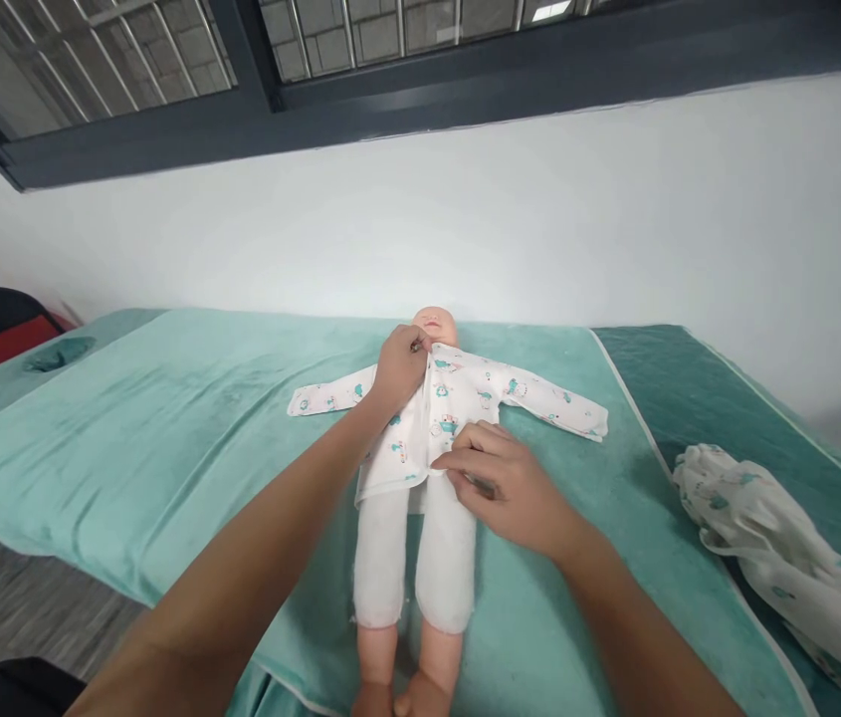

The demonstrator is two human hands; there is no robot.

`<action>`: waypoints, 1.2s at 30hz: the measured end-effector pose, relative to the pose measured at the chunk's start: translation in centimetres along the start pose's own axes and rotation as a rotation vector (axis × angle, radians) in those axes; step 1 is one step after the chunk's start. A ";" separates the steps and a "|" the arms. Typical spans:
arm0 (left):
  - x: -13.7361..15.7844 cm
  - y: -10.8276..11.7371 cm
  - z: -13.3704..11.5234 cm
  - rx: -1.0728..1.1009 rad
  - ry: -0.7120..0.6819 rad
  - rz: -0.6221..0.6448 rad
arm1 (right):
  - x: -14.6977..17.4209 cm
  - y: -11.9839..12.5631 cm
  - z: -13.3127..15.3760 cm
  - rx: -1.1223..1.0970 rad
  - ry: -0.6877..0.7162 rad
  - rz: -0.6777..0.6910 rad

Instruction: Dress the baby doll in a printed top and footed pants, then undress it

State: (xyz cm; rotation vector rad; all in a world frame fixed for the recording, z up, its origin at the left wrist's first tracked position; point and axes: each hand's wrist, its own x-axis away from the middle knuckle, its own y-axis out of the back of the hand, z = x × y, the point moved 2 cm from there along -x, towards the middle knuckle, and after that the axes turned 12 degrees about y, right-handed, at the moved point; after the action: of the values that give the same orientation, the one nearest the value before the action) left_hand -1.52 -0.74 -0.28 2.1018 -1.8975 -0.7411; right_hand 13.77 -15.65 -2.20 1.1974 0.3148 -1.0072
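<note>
A baby doll (437,321) lies on its back on a green-covered bed, its head toward the wall. It wears a white printed baby shirt (469,390), whose sleeves stretch out to both sides. White trousers (446,568) cover its legs down to the calves, with bare feet below. At the neckline, my left hand (400,366) is closed on the top of the shirt's front edge. My right hand (504,488) pinches the bottom corner of the same edge near the waist. The fingers hide part of the shirt and the doll's neck.
To the right lies a crumpled white printed cloth (785,548). The green bed cover (188,418) spreads beneath the doll, with a darker green strip on the right. Behind stands a white wall (539,219) under a barred window. A black and red object (2,334) is at far left.
</note>
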 end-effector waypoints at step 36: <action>-0.7 -1.5 -0.3 -0.063 0.069 -0.048 | 5.8 -1.1 -0.3 0.146 -0.267 -0.163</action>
State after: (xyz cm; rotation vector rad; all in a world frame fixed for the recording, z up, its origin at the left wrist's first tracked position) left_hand -0.11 0.13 -0.55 2.1135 -1.7711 -0.7192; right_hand 16.18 -18.14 -6.94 1.1639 0.1306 -1.3353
